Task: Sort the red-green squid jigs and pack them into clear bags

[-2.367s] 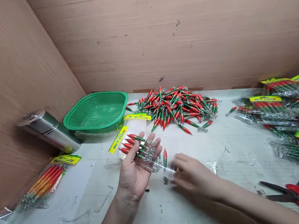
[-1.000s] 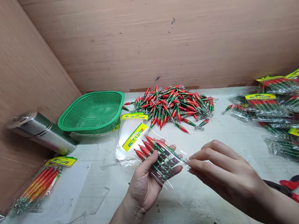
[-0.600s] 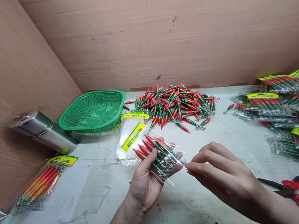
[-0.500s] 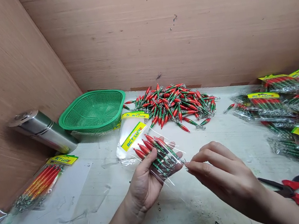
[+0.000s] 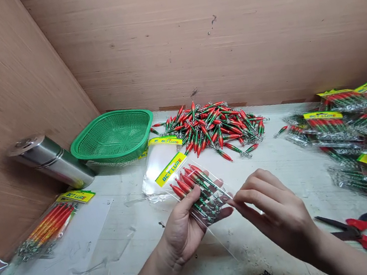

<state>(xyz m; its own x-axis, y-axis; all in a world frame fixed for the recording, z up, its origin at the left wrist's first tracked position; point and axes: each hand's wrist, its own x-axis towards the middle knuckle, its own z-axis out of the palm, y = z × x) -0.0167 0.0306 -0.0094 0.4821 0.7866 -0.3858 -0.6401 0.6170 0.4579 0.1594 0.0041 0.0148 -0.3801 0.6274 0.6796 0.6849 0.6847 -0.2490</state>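
My left hand (image 5: 185,227) is closed around a clear plastic bag of fishing lures (image 5: 196,192), with the thumb on top and the fingers beneath. Several red-and-green lures lie side by side in it, their hooks toward the lower right. A yellow "BCT LURE" header (image 5: 171,169) is at the bag's upper left end. My right hand (image 5: 274,211) pinches the bag's right edge near the hooks between thumb and forefinger. Just behind the held bag lies a stack of flat clear bags (image 5: 150,174) with the same yellow headers.
A heap of loose red-and-green lures (image 5: 217,127) lies at the back. Beside it stand a green basket (image 5: 116,156) and a steel flask (image 5: 56,162). Filled lure bags (image 5: 364,134) pile up at right, above red-handled pliers (image 5: 359,232). An orange-lure pack (image 5: 52,222) lies left.
The held bag has shifted slightly right and up in my left hand, and its clear plastic spreads wider. My right hand has moved a little, its fingertips still at the bag's edge.
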